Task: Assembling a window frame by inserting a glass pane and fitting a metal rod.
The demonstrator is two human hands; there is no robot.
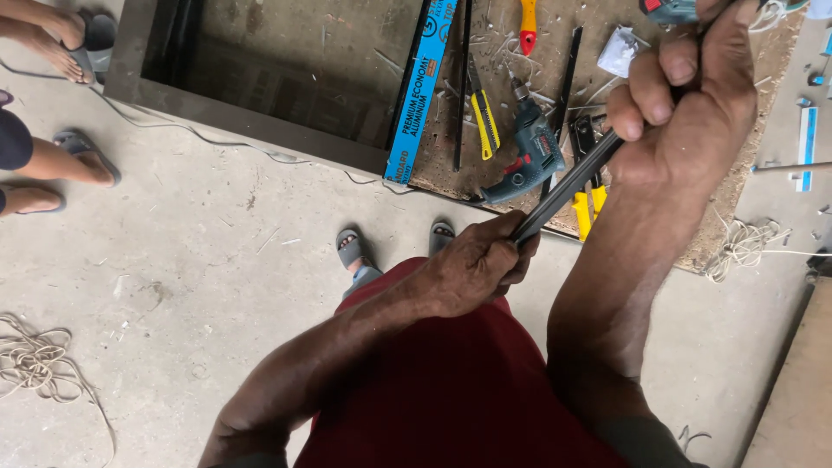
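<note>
**Two fists on one dark bar, held above the work board**

The left hand (475, 267) is clenched around the lower end of a long dark metal strip (568, 186), fingers wrapped fully over it, thumb side toward the body. The right hand (689, 104) is closed on the upper end of the same strip, knuckles up, the wrist raised well above the left. So the strip runs on a slope between them, low at the left fist and high at the right, in the air over the near edge of the brown work board (745, 173) rather than resting on it.

To do this well, I judge both fists should stay tight and close to the part being worked, so the thin strip does not flex or twist. The forearms want to line up with the strip, not cross it. Any force is better applied slowly, since a narrow profile like this probably kinks or springs back if jerked.

Below the strip, on the board, lie a teal power drill (530, 156), a yellow-handled utility knife (484, 121) and yellow-handled pliers (589, 204) partly hidden by the strip. A red-and-yellow tool (528, 26) lies toward the board's far edge. A blue-labelled aluminium length (420, 87) runs along the board's left edge, beside a dark rectangular frame (260, 121). Loose cord (35, 364) lies on the concrete floor, and another person's sandalled feet (78, 156) stand at the left.
</note>
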